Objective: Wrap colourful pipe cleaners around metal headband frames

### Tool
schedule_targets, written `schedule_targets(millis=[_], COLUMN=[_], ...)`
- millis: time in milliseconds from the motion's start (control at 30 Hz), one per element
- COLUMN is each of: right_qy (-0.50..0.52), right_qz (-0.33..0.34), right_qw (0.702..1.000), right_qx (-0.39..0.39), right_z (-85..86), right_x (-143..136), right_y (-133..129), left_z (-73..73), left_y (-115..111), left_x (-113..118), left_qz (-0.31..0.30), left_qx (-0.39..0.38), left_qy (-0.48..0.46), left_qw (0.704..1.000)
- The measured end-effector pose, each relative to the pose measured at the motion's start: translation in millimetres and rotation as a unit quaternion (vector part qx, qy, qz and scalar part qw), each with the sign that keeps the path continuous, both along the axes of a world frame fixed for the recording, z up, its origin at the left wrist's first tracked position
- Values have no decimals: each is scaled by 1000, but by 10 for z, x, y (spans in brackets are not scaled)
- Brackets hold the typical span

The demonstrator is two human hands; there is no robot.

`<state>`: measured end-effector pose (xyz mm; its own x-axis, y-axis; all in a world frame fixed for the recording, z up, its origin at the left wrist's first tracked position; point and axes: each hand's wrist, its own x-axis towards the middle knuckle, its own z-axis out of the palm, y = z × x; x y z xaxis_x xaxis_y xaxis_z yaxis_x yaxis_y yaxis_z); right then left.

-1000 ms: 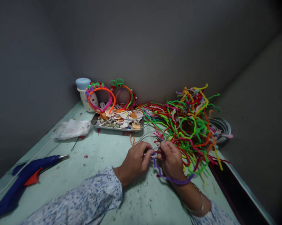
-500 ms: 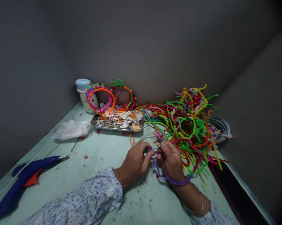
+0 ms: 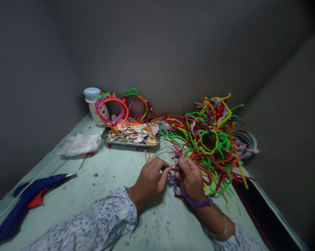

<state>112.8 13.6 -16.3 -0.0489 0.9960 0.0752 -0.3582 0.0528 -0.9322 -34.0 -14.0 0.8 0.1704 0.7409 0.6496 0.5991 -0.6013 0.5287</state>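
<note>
My left hand [image 3: 151, 178] is closed, thumb against forefinger, pinching a purple pipe cleaner [image 3: 196, 202] near one end. The fuzzy strand's loose length hangs down and curves under my right wrist. Just to the right, my right hand [image 3: 192, 178] pinches a thin grey wire [image 3: 164, 149], which loops up behind both hands. Fingers partly hide where wire and pipe cleaner meet. A short dark red piece [image 3: 178, 196] shows beside the purple strand.
A metal tray [image 3: 131, 143] of shells holds pipe-cleaner headbands [image 3: 112, 100] by a lidded jar [image 3: 92, 94]. Tangled pipe cleaners [image 3: 212, 139] and a wire coil [image 3: 247, 139] lie right. At left are a blue glue gun [image 3: 23, 205] and a plastic bag [image 3: 81, 144].
The loose end of the purple pipe cleaner has shifted slightly left and down by my right wrist. Both hands keep their pinch in nearly the same place.
</note>
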Motion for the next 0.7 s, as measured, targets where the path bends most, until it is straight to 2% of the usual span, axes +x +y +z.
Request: schedule_targets(millis=[367,700], right_qy=[11,50], right_qz=[-4,23], right_qw=[1000,997], right_qx=[-14,-52], right_z=[25,60], right_x=[-15,-27], right_y=[14,14], left_z=[-7,15], left_y=[3,14], left_x=[-10,-32], left_qz=[1,0], left_qx=[24,34], left_qy=[9,26], left_qw=[1000,999])
